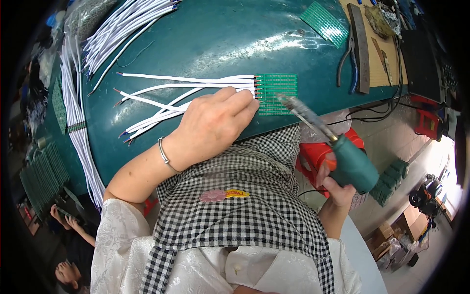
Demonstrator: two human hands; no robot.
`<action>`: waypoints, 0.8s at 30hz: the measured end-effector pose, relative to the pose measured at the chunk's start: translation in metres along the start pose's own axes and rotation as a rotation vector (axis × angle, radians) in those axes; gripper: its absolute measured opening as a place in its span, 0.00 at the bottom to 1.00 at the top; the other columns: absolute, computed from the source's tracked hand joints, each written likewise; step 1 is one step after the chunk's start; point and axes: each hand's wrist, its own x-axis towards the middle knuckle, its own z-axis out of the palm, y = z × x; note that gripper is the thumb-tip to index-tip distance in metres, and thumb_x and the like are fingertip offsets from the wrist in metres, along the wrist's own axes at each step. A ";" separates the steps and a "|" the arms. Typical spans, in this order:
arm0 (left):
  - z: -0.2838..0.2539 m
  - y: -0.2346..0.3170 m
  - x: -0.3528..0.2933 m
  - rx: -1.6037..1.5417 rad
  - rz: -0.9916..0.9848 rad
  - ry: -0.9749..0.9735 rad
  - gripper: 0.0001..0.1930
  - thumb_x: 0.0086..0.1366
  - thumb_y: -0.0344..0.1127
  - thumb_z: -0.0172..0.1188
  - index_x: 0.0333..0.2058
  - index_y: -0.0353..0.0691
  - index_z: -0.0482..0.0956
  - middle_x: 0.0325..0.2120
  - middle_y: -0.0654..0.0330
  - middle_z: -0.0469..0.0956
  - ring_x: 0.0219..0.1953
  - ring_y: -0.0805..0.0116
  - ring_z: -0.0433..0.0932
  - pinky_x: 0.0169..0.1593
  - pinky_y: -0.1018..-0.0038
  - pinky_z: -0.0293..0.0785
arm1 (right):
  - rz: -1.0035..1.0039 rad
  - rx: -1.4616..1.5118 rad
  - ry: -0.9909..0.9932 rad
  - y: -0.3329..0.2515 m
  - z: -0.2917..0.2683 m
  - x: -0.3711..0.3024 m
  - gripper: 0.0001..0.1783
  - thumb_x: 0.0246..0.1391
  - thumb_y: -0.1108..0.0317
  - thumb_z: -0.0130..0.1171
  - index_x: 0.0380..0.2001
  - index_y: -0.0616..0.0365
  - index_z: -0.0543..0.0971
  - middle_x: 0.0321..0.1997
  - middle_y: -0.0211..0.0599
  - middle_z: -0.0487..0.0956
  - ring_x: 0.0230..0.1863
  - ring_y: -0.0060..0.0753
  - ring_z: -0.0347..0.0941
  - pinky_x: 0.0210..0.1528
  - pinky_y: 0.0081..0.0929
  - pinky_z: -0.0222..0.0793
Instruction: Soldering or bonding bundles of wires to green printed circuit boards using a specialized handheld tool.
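A green circuit board panel (277,93) lies on the table in front of me, with several white cables (183,85) joined in a row to its left edge. My left hand (218,115) is closed over the cable ends there, pinching a white cable; its fingertips hide the lower joints. In my right hand (338,191) is a soldering gun (355,164) with a green body and a long metal barrel. The blurred tip of its barrel hovers over or touches the panel's middle; I cannot tell which.
Bundles of white cables (125,29) lie at the far left, another bundle (81,132) along the left edge. At the far right are a second green panel (325,23), pliers (348,63) and a metal bar (359,49). A red stool (313,152) stands below the table edge.
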 end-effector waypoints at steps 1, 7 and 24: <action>-0.001 0.000 0.001 0.025 0.010 -0.010 0.11 0.55 0.31 0.58 0.37 0.36 0.80 0.30 0.63 0.71 0.32 0.69 0.76 0.28 0.73 0.76 | -0.025 0.067 -0.042 0.000 -0.002 0.002 0.35 0.49 0.73 0.70 0.59 0.72 0.68 0.36 0.39 0.75 0.27 0.30 0.72 0.27 0.26 0.73; -0.002 -0.002 0.000 0.056 0.032 -0.007 0.12 0.55 0.31 0.58 0.38 0.36 0.81 0.30 0.63 0.72 0.32 0.69 0.76 0.29 0.73 0.75 | -0.165 0.108 0.061 -0.002 0.027 0.034 0.40 0.49 0.71 0.70 0.63 0.69 0.63 0.36 0.37 0.70 0.38 0.35 0.72 0.37 0.36 0.79; 0.005 -0.003 -0.007 0.066 0.035 0.068 0.12 0.52 0.31 0.60 0.37 0.37 0.82 0.27 0.64 0.71 0.30 0.70 0.75 0.28 0.75 0.75 | -0.447 -0.471 0.143 0.016 0.074 0.109 0.21 0.48 0.89 0.58 0.47 0.68 0.75 0.45 0.38 0.78 0.44 0.29 0.77 0.51 0.32 0.77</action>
